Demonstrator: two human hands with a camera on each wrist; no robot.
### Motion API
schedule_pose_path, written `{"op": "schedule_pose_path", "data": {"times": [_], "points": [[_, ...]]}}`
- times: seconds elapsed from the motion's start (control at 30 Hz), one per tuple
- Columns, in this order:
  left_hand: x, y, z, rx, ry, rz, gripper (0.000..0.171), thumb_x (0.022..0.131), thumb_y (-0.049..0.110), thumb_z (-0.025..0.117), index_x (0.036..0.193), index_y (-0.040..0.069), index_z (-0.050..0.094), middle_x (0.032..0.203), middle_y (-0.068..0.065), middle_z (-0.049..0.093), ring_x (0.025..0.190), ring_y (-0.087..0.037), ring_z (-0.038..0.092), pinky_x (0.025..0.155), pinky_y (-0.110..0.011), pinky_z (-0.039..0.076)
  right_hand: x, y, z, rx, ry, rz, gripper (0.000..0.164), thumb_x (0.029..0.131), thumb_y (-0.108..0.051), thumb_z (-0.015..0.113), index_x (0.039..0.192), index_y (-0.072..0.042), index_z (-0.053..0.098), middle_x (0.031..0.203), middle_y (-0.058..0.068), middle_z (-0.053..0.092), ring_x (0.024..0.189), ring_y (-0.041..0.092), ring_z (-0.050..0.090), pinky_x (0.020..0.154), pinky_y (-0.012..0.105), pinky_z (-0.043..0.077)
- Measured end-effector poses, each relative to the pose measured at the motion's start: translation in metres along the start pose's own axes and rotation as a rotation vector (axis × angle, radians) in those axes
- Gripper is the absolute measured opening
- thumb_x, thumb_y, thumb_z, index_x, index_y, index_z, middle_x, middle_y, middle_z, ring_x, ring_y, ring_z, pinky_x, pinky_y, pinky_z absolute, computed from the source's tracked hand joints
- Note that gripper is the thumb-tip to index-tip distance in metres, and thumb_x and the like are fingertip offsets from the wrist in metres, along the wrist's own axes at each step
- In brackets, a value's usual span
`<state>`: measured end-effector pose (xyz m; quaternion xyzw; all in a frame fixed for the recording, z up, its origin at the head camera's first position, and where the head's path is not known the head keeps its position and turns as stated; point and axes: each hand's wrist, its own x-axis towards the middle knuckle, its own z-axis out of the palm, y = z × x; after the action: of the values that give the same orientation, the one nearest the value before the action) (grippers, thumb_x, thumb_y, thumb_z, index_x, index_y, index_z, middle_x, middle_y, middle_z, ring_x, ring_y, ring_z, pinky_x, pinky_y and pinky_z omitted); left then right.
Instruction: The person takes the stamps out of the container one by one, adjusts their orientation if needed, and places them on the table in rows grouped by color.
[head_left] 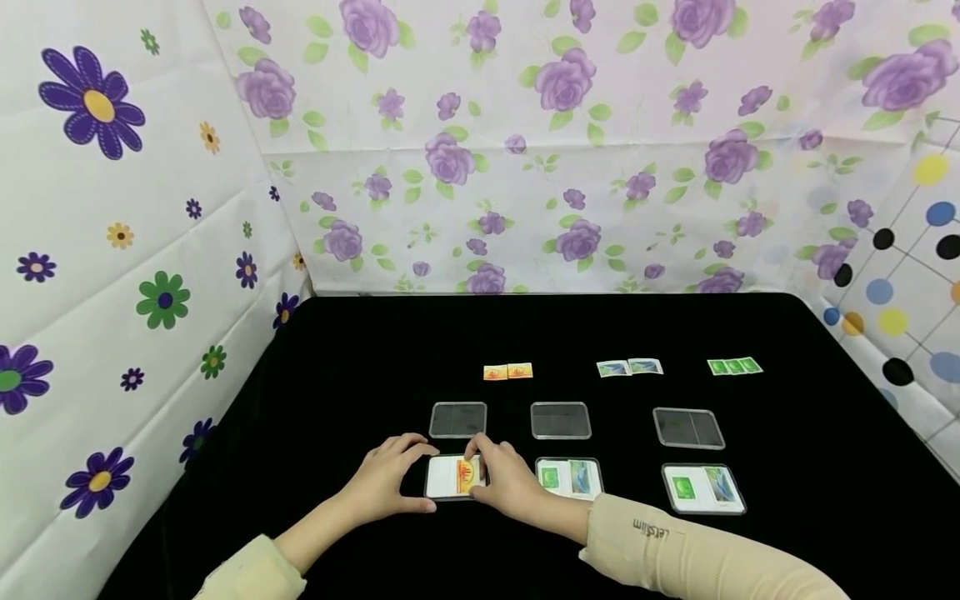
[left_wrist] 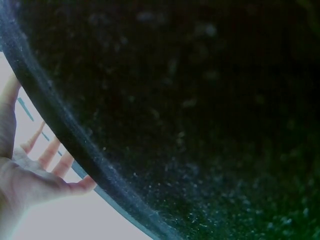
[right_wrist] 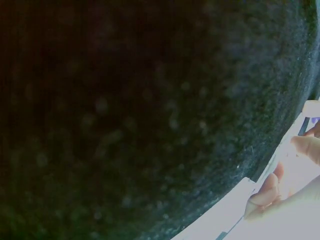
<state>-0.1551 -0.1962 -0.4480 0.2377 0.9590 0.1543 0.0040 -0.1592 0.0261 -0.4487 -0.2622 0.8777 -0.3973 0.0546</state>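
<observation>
Head view: right hand [head_left: 513,482] holds an orange stamp [head_left: 466,477].

Ahead of you hangs a white back sheet [head_left: 510,221] with purple roses and green leaves, a level crease running across it; to your left, a creased white sheet [head_left: 82,325] carries purple, green and yellow flowers; to your right, another sheet [head_left: 918,279] shows coloured dots and thin grey lines; before you spreads a black table [head_left: 360,350], its far corners rounded.
</observation>
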Motion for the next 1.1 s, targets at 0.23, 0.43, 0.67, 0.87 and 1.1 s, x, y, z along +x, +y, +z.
{"op": "schedule_pose_path", "data": {"times": [0.23, 0.43, 0.67, 0.87, 1.1], "points": [[0.0, 0.001, 0.0, -0.003, 0.011, 0.008, 0.067, 0.064, 0.043, 0.083, 0.12, 0.015, 0.058, 0.127, -0.011, 0.054, 0.117, -0.037, 0.051, 0.088, -0.064, 0.042, 0.0, 0.002, 0.0, 0.025, 0.003, -0.009, 0.036, 0.073, 0.002, 0.073, 0.102, -0.008, 0.053, 0.07, 0.0, 0.055, 0.067, 0.005, 0.039, 0.062, 0.02, 0.034], [0.001, 0.0, -0.002, 0.002, 0.008, 0.007, 0.068, 0.064, 0.044, 0.083, 0.121, 0.016, 0.058, 0.128, -0.011, 0.054, 0.117, -0.037, 0.051, 0.088, -0.064, 0.042, 0.001, 0.005, 0.0, 0.094, 0.001, -0.036, 0.029, 0.078, 0.007, 0.063, 0.104, -0.003, 0.055, 0.067, -0.001, 0.052, 0.056, 0.0, 0.037, 0.058, 0.017, 0.035], [0.002, 0.0, -0.003, -0.003, -0.004, -0.005, 0.068, 0.064, 0.045, 0.082, 0.122, 0.016, 0.058, 0.129, -0.011, 0.053, 0.118, -0.037, 0.051, 0.088, -0.064, 0.042, 0.004, 0.005, -0.005, 0.22, -0.002, -0.018, 0.025, 0.08, 0.011, 0.057, 0.104, 0.002, 0.057, 0.068, 0.005, 0.053, 0.05, 0.0, 0.036, 0.051, 0.016, 0.033], [0.0, 0.0, -0.001, -0.009, -0.012, -0.003, 0.068, 0.064, 0.044, 0.082, 0.122, 0.016, 0.057, 0.129, -0.012, 0.053, 0.118, -0.038, 0.05, 0.089, -0.065, 0.041, 0.007, 0.006, -0.009, 0.346, -0.022, 0.031, 0.025, 0.08, 0.013, 0.056, 0.104, 0.007, 0.058, 0.073, 0.01, 0.056, 0.061, 0.006, 0.043, 0.054, 0.015, 0.035], [0.001, 0.001, -0.001, -0.009, -0.016, -0.003, 0.068, 0.064, 0.044, 0.083, 0.121, 0.016, 0.057, 0.129, -0.012, 0.053, 0.117, -0.038, 0.05, 0.088, -0.066, 0.041, 0.01, 0.004, -0.017, 0.41, -0.07, 0.079, 0.03, 0.081, 0.012, 0.057, 0.111, 0.009, 0.055, 0.074, 0.013, 0.059, 0.063, 0.008, 0.048, 0.058, 0.016, 0.042]]}}
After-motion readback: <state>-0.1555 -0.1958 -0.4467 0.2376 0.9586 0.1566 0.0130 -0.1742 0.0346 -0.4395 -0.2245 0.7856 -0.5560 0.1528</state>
